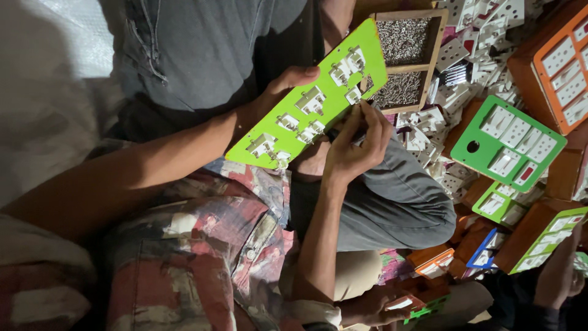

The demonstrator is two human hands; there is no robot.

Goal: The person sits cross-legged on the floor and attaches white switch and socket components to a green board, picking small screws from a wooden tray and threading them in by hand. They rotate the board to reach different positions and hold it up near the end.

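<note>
The left hand (288, 83) grips the far long edge of a green panel (318, 101), thumb curled over the top face, the other fingers hidden behind the board. The panel is held tilted above the lap, its long axis running from lower left to upper right, the upper end overlapping a wooden tray (436, 49). White switch and socket parts (311, 101) sit in its cutouts along the length.

The right hand (355, 147) is at the panel's near edge, fingers bunched and pinched together just under one of the white parts near the upper end. Whether something small is held between the fingertips cannot be told; the spot is too dark and tight.

The tray has two compartments, both filled with small metal screws (401, 40). Beside it, to the right, lies a heap of loose white switch modules (471, 37).

Further right are finished boxes: a green board (471, 147) with white switches and a round hole, an orange box (527, 58) with white switches at the top right corner, and several more green-faced and orange ones stacked below it.

At the lower right another person's hand (560, 273) rests near those boxes, and another hand (373, 306) at the bottom edge holds a small green piece (422, 311).

The person sits cross-legged, in patterned trousers (202, 245), facing someone in a grey shirt (208, 43).
</note>
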